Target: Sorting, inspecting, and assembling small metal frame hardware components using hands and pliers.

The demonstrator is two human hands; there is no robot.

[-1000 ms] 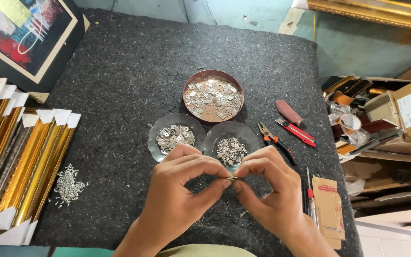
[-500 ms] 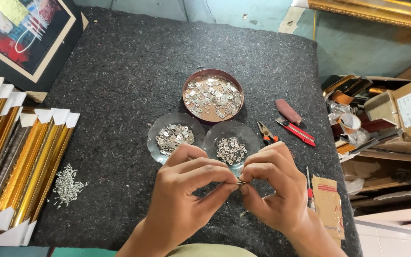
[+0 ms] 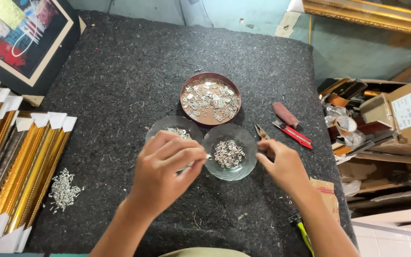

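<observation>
Two glass bowls sit touching side by side on the felt-covered bench (image 3: pixel 120 85), and we work right over them. Our left hand (image 3: pixel 165 173) hovers over the left glass bowl (image 3: pixel 160 129), fingers pinched narrow on what looks like a small metal piece — too tiny to be sure. Our right hand (image 3: pixel 284 164) reaches toward the pliers (image 3: pixel 262 133) just beside the right glass bowl (image 3: pixel 229 153), fingers loosely open, holding nothing we can see. A careless wrist could tip a bowl and scatter rings into the dark felt, where they would hide. The round tin of plates (image 3: pixel 210 99) stands close behind. Room is tight on the right — the red-handled cutter (image 3: pixel 293 134) and the bench edge are near; the far bench offers open space.
</observation>
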